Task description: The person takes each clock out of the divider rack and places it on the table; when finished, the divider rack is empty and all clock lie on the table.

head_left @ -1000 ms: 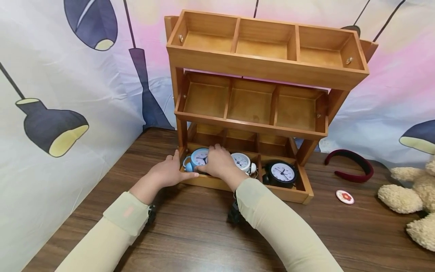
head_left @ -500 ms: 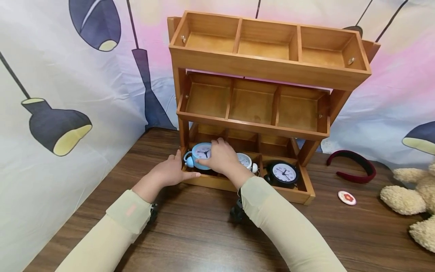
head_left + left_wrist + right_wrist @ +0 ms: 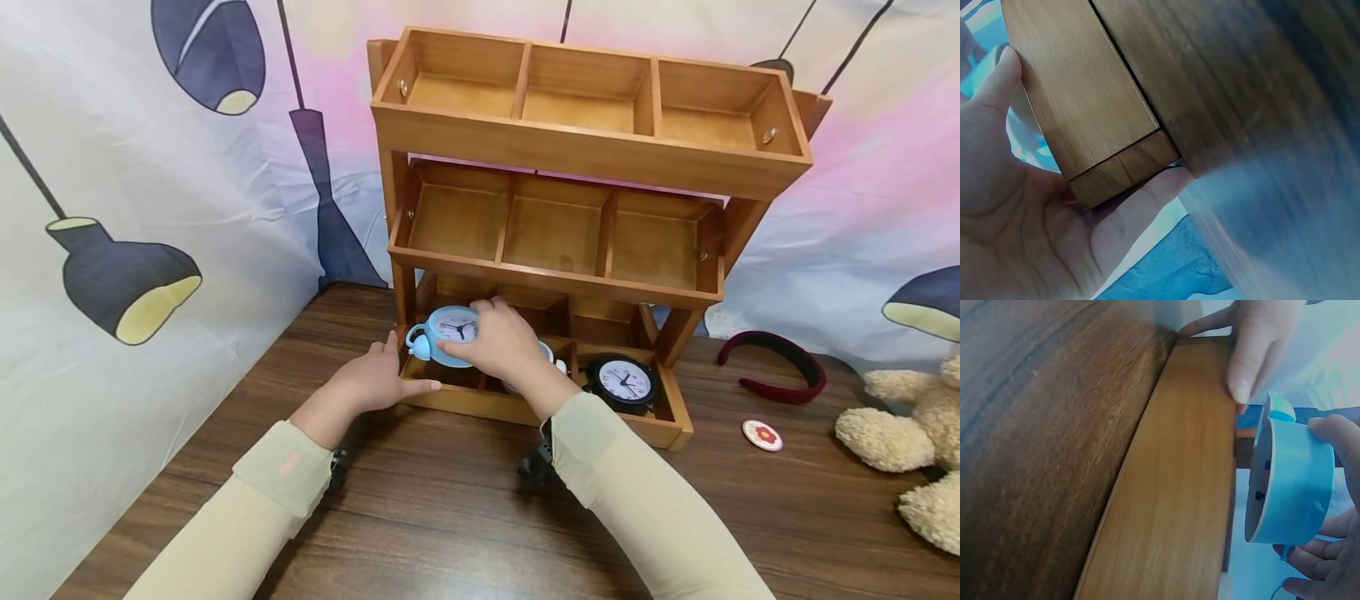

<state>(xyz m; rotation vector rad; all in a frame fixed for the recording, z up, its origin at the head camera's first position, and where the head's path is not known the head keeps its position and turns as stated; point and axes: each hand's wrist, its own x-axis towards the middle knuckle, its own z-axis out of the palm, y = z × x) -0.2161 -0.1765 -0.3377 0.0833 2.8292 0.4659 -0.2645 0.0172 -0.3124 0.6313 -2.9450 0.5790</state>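
Observation:
My right hand [image 3: 504,340] pinches a light blue twin-bell alarm clock [image 3: 453,326] and holds it tilted, dial up, over the left compartment of the bottom tray. In the right wrist view, the thumb lies on the side of the clock [image 3: 1300,484], with fingers curled at its bells. My left hand [image 3: 365,380] grips the front left corner of the wooden tiered shelf [image 3: 592,158]; the left wrist view has thumb and fingers on either side of that corner [image 3: 1079,94]. A white alarm clock [image 3: 547,352] is mostly hidden behind my right hand. A black alarm clock [image 3: 626,382] lies in the right compartment.
The shelf's upper and middle trays each have three compartments. Right of it on the wooden table [image 3: 435,508] lie a dark red headband [image 3: 806,367] and a round flower badge [image 3: 762,435]. A teddy bear [image 3: 892,437] sits at the right edge. A printed cloth hangs behind.
My right hand has raised the blue clock out of the bottom left compartment and moved slightly right, covering more of the white clock. My left hand has stayed at the shelf corner.

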